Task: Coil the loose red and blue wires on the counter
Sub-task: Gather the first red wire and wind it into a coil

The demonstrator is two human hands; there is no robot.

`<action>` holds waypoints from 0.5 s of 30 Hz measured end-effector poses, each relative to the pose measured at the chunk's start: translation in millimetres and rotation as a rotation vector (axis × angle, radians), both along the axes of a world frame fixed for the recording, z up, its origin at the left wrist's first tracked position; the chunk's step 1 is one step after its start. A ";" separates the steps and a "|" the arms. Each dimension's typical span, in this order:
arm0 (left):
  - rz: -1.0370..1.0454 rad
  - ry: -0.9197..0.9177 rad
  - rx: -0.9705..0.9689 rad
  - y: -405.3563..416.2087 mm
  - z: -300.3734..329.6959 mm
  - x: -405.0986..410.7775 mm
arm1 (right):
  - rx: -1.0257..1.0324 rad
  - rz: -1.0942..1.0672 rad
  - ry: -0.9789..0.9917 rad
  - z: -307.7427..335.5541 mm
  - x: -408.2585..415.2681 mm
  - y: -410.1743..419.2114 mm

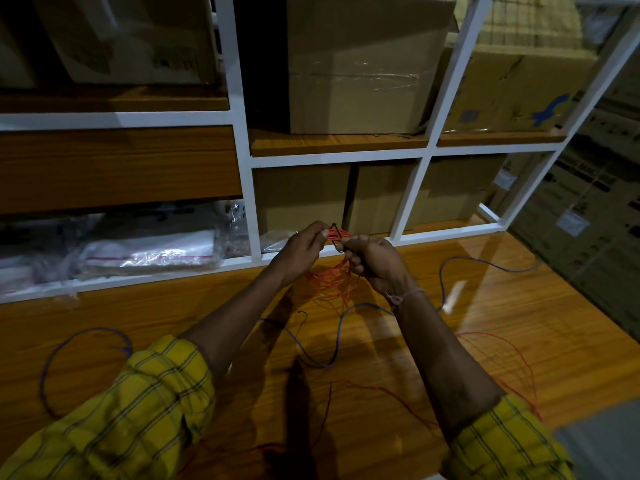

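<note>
Dim storeroom, boxes on white shelving behind a wooden counter (pixel 519 306). Left hand (pixel 299 249) and right hand (pixel 375 263) both pinch a part-wound red wire (pixel 334 282) above the counter's back edge. Blue wire (pixel 337 336) sprawls uncoiled mid-counter; roughly half remains.

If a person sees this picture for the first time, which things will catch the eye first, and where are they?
The eye goes first to the red wire bundle, held up above the wooden counter in the middle of the view, pinched between the left hand and the right hand. Next come the loose blue wires curling over the counter, and thin loose red wire at the right. Behind stand white shelves with cardboard boxes.
</note>
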State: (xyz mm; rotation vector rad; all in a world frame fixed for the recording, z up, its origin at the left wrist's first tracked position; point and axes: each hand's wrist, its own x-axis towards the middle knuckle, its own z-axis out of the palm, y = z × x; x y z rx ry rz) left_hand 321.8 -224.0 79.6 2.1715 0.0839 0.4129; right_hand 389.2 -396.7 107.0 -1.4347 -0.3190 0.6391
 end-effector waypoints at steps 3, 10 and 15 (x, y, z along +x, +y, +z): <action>0.000 0.004 0.014 0.1 0.6 -0.5 | -0.004 -0.003 0.001 0.1 0.4 0.7; -0.009 0.007 0.022 0.4 2.4 -2.4 | -0.004 -0.013 0.010 -2.9 4.0 2.8; -0.004 0.009 0.055 0.4 2.1 -4.2 | 0.010 -0.013 0.025 -4.4 7.8 4.8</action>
